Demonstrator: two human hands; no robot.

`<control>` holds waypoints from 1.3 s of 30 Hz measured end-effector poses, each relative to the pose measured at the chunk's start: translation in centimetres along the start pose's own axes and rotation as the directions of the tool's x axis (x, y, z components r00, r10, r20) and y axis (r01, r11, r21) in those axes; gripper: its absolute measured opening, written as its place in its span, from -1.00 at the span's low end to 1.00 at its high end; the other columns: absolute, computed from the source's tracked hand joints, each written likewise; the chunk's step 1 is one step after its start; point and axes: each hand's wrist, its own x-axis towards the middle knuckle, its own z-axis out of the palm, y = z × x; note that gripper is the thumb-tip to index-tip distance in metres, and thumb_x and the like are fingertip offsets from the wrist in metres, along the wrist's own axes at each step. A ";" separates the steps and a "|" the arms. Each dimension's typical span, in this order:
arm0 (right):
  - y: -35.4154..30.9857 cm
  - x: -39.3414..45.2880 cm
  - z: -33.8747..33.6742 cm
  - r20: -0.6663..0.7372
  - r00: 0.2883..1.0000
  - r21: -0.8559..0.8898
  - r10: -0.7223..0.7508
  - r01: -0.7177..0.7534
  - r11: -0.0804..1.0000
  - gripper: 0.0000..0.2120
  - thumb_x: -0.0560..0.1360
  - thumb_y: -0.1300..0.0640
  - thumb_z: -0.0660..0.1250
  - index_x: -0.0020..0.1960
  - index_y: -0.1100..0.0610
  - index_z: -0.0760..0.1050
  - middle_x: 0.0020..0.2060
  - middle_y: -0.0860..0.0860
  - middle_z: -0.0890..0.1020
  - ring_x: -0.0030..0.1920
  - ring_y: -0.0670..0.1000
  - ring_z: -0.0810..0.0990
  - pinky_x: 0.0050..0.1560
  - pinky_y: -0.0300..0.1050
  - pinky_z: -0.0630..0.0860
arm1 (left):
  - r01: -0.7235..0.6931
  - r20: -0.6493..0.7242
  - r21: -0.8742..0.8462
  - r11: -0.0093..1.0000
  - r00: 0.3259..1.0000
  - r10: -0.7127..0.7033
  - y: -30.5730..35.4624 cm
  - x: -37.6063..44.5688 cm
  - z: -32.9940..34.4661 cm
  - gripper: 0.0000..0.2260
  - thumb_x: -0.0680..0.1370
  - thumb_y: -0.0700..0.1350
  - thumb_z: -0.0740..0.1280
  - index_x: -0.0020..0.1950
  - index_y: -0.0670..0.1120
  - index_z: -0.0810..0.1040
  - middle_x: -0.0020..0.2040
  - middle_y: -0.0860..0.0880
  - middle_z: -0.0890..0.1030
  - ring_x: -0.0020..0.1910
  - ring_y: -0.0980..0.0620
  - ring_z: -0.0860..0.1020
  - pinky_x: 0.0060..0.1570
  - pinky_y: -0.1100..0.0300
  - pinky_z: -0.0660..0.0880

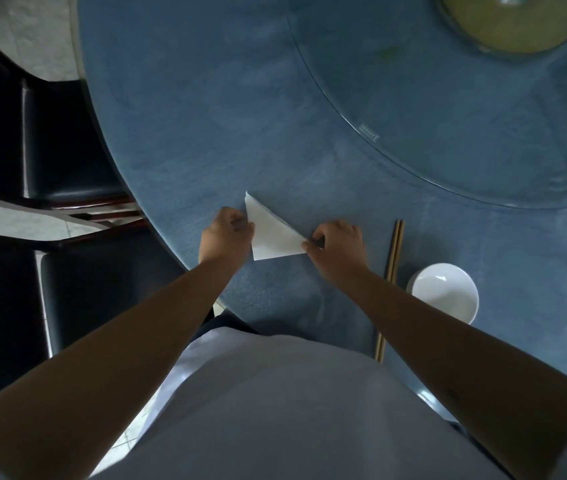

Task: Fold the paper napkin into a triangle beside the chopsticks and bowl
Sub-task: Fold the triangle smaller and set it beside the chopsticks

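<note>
Napkin (275, 233), white paper, is lying on the blue table (178, 133) in a triangle shape, its long edge running from a far point near the left hand down to a corner at the right hand, and its third corner pointing back toward the person

From the head camera, the left hand (224, 235) is resting against the napkin's left edge, fingers curled in and pinching narrowly on the paper at that edge. The right hand (339, 245) is doing the same at the opposite corner, fingertips closing tight on the tip of the triangle, knuckles up. Between the two grips the sheet is sitting flat against the table, with the far point sticking out beyond the left hand's fingers

Just outside the right hand's grip, the chopsticks (393, 258) are lying as a close pair, running lengthwise toward the person; the right forearm is crossing over their middle. Beyond the chopsticks, further out from the right grip, the white bowl (444, 292) is standing upright, close beside them but whether touching is unclear

Well past both grips, a glass turntable (448, 116) is covering the far part of the table, with a yellowish dish (507, 26) on it at the top edge. Outside the left grip, off the table's rim, dark chairs (67, 150) are standing on a pale floor. A pale shirt (275, 410) is filling the near foreground between the two forearms
</note>
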 end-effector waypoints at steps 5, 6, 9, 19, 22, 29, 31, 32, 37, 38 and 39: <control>-0.1 -1.1 0.0 -0.097 0.995 -0.022 -0.033 0.031 0.999 -0.67 0.43 -0.10 0.35 0.11 0.03 0.44 0.12 0.05 0.47 0.14 0.13 0.36 0.10 0.05 0.34 | -0.179 -0.101 0.013 0.984 0.979 0.179 -0.7 -1.3 -0.2 -0.79 0.52 -0.11 0.27 0.15 0.01 0.46 -0.07 0.02 0.56 -0.13 0.00 0.54 -0.20 0.18 0.45; -0.1 -1.5 0.0 -0.108 0.989 -0.077 -0.096 0.088 0.993 -0.63 0.43 -0.08 0.35 0.16 0.04 0.44 0.16 0.06 0.46 0.16 0.14 0.36 0.13 0.07 0.33 | -0.275 -0.076 0.067 0.959 0.957 0.280 -1.1 -1.8 -0.2 -0.79 0.53 -0.13 0.28 0.17 -0.03 0.47 -0.01 0.00 0.55 -0.08 -0.04 0.53 -0.11 0.12 0.47; -0.2 -2.9 0.5 -0.034 0.913 -0.293 -0.406 0.379 0.878 -0.49 0.41 -0.09 0.35 0.29 0.08 0.38 0.27 0.08 0.43 0.24 0.17 0.39 0.18 0.11 0.34 | -0.596 0.081 0.384 0.705 0.782 0.617 -2.3 -2.8 -0.1 -0.70 0.54 -0.09 0.30 0.26 -0.11 0.51 0.21 -0.09 0.57 0.18 -0.14 0.50 0.09 -0.02 0.41; 1.3 -5.0 2.5 0.249 0.878 -0.435 -0.409 0.479 0.762 -0.27 0.50 -0.22 0.14 0.53 0.18 0.13 0.53 0.11 0.18 0.52 0.10 0.13 0.41 0.16 0.19 | -0.619 0.370 0.663 0.420 0.759 0.535 -2.9 -1.0 0.2 -0.47 0.62 0.01 0.05 0.55 -0.16 0.10 0.57 -0.10 0.11 0.55 -0.06 0.04 0.48 -0.08 -0.03; 2.1 -5.3 2.2 0.254 0.892 -0.450 -0.373 0.451 0.771 -0.28 0.50 -0.22 0.12 0.53 0.16 0.14 0.53 0.09 0.19 0.52 0.08 0.15 0.43 0.19 0.17 | -0.594 0.376 0.689 0.416 0.783 0.496 -3.1 -0.4 0.2 -0.41 0.61 0.10 0.02 0.57 -0.11 -0.02 0.59 -0.06 -0.01 0.56 -0.05 -0.08 0.48 -0.05 -0.14; 3.0 -6.1 1.7 0.215 0.916 -0.471 -0.337 0.400 0.786 -0.26 0.48 -0.24 0.12 0.53 0.15 0.14 0.53 0.10 0.21 0.51 0.12 0.17 0.42 0.21 0.19 | -0.527 0.341 0.720 0.451 0.835 0.432 -3.0 0.9 -0.7 -0.21 0.50 0.38 -0.07 0.55 -0.01 -0.29 0.57 0.06 -0.25 0.52 -0.01 -0.33 0.48 -0.02 -0.25; 2.9 -6.3 1.7 0.194 0.921 -0.459 -0.337 0.389 0.799 -0.25 0.46 -0.24 0.17 0.51 0.15 0.18 0.51 0.11 0.24 0.48 0.14 0.22 0.38 0.20 0.24 | -0.541 0.352 0.708 0.454 0.827 0.439 -3.0 0.9 -0.9 -0.21 0.50 0.37 -0.07 0.55 -0.02 -0.29 0.57 0.04 -0.25 0.52 -0.02 -0.33 0.48 -0.04 -0.24; 2.8 -6.3 1.7 0.179 0.924 -0.450 -0.337 0.381 0.808 -0.25 0.44 -0.24 0.20 0.50 0.16 0.20 0.50 0.11 0.26 0.46 0.15 0.25 0.35 0.18 0.27 | -0.551 0.347 0.694 0.463 0.820 0.456 -3.0 0.8 -1.0 -0.22 0.51 0.34 -0.06 0.56 -0.04 -0.26 0.58 0.01 -0.22 0.52 -0.02 -0.30 0.48 -0.05 -0.21; 1.9 -6.1 1.8 0.138 0.924 -0.420 -0.358 0.382 0.824 -0.24 0.43 -0.24 0.20 0.47 0.18 0.21 0.49 0.12 0.25 0.44 0.15 0.25 0.27 0.16 0.30 | -0.616 0.290 0.639 0.461 0.748 0.598 -3.0 0.2 -1.5 -0.43 0.55 0.11 0.09 0.49 -0.15 0.26 0.51 -0.08 0.28 0.48 -0.10 0.17 0.33 -0.12 0.13; 1.6 -5.9 1.8 0.147 0.916 -0.413 -0.375 0.401 0.818 -0.25 0.43 -0.24 0.20 0.47 0.18 0.21 0.49 0.13 0.25 0.44 0.15 0.25 0.28 0.17 0.30 | -0.628 0.309 0.645 0.436 0.736 0.603 -3.1 0.3 -1.4 -0.46 0.56 0.09 0.09 0.48 -0.14 0.28 0.51 -0.06 0.29 0.48 -0.07 0.18 0.32 -0.12 0.14; 1.3 -5.8 1.8 0.158 0.906 -0.405 -0.393 0.422 0.811 -0.26 0.44 -0.23 0.20 0.47 0.18 0.21 0.49 0.13 0.26 0.44 0.15 0.25 0.28 0.17 0.30 | -0.627 0.326 0.658 0.418 0.737 0.592 -3.3 0.4 -1.3 -0.48 0.58 0.08 0.08 0.49 -0.13 0.27 0.53 -0.03 0.26 0.50 -0.05 0.14 0.33 -0.12 0.12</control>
